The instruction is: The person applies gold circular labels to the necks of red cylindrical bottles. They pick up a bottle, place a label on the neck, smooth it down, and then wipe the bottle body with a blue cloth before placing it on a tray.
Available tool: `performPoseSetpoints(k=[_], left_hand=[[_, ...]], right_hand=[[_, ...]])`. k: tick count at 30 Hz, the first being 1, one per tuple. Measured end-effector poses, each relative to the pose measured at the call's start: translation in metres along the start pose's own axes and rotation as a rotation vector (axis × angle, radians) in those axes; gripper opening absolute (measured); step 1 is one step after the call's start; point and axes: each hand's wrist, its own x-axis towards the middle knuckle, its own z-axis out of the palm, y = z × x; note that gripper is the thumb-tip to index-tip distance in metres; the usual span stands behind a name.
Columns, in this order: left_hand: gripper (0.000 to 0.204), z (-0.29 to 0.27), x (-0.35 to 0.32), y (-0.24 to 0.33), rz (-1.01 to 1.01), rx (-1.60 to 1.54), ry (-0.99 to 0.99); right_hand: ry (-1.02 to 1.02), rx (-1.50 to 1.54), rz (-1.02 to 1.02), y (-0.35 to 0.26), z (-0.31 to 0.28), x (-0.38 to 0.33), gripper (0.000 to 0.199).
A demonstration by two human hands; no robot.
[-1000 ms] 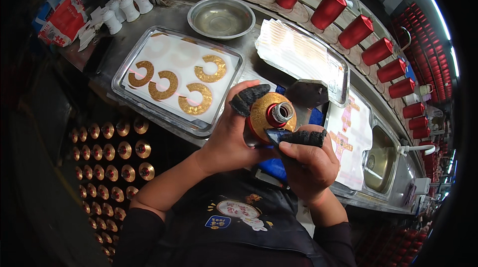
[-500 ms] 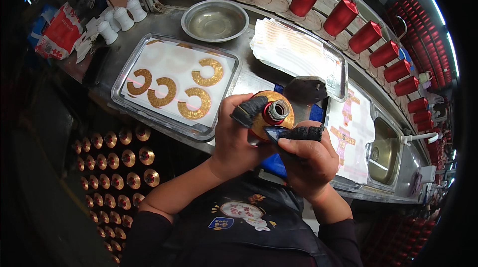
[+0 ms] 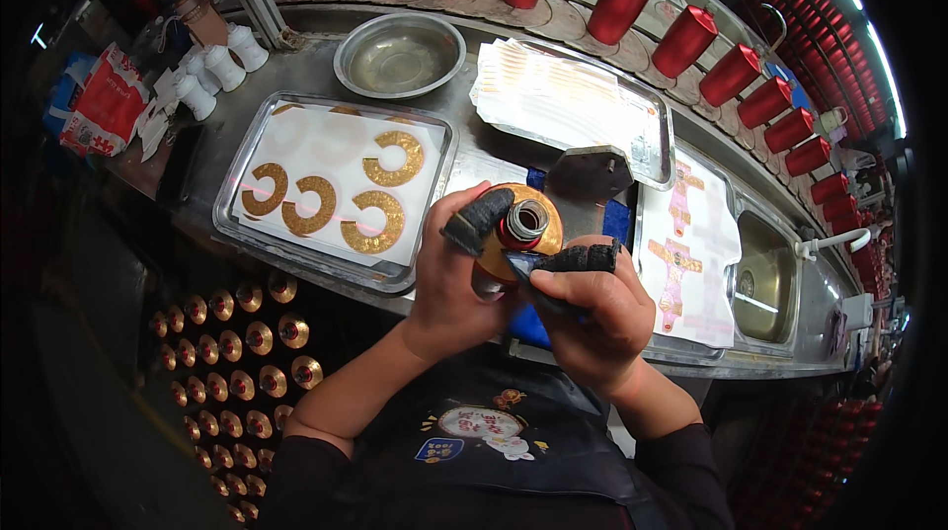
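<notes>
My left hand (image 3: 444,283) is wrapped round a bottle with a gold foil shoulder (image 3: 546,218), a red neck ring and an uncapped threaded mouth that faces up at me. A black cover is on the left finger nearest the neck. In my right hand (image 3: 597,318) is a small flat scraper with a dark bluish blade (image 3: 521,263). Its tip lies against the near side of the bottle's shoulder, just below the neck. A black cover wraps the right finger above it. Most of the bottle's body is hidden by my hands.
At left, a metal tray (image 3: 229,217) holds C-shaped gold labels. Beyond are a metal bowl (image 3: 398,58) and a tray of stacked sheets (image 3: 553,90). Cross-shaped labels (image 3: 675,268) lie near the sink (image 3: 765,303). Red bottles (image 3: 620,6) line the curved conveyor; a dark octagonal block (image 3: 590,174) stands behind my hands.
The view has shifted a little, so the counter sits further left. The red bottles on the conveyor have moved right relative to the trays. My grip on bottle and scraper looks the same.
</notes>
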Motion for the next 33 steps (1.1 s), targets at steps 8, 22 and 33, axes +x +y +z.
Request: performPoseSetpoints(k=[8, 22, 33], left_hand=[[0.086, 0.028, -0.020, -0.007, -0.067, -0.076, 0.233], [0.088, 0.003, -0.011, 0.004, -0.207, -0.103, 0.031], [0.083, -0.042, 0.026, -0.006, -0.315, -0.430, -0.374]], right_hand=[[0.038, 0.047, -0.094, -0.010, 0.007, -0.007, 0.035], [0.040, 0.242, 0.268, 0.022, -0.024, 0.003, 0.022], [-0.040, 0.339, 0.512, 0.070, -0.007, 0.035, 0.020]])
